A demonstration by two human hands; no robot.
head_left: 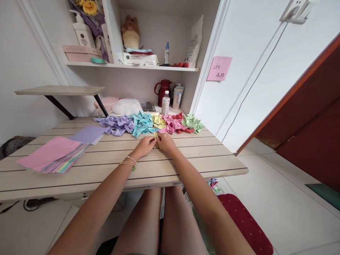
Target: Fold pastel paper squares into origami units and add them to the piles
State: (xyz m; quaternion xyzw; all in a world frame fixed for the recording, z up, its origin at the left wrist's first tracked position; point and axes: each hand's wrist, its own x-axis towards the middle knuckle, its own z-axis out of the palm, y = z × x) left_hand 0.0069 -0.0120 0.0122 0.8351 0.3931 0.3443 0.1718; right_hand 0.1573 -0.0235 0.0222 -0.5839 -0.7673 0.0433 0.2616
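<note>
Both of my hands meet over the middle of the wooden table [106,166]. My left hand [145,145] and my right hand [165,142] pinch a small folded piece of yellow paper [156,136] between their fingertips. Just beyond them lies a row of folded paper pieces in piles: purple [115,124], teal [142,123], yellow [159,121], pink and red [174,124], and green [193,123]. A stack of coloured paper sheets [54,155] with a pink sheet on top lies at the left, and a purple sheet [89,134] sits behind it.
At the back of the table stand a red jug [163,90], a small bottle [165,102] and a lidded cup [177,95]. A shelf [132,66] above holds boxes and bottles. A pink note [219,68] sticks to the wall. A red cushion [244,223] lies on the floor at right.
</note>
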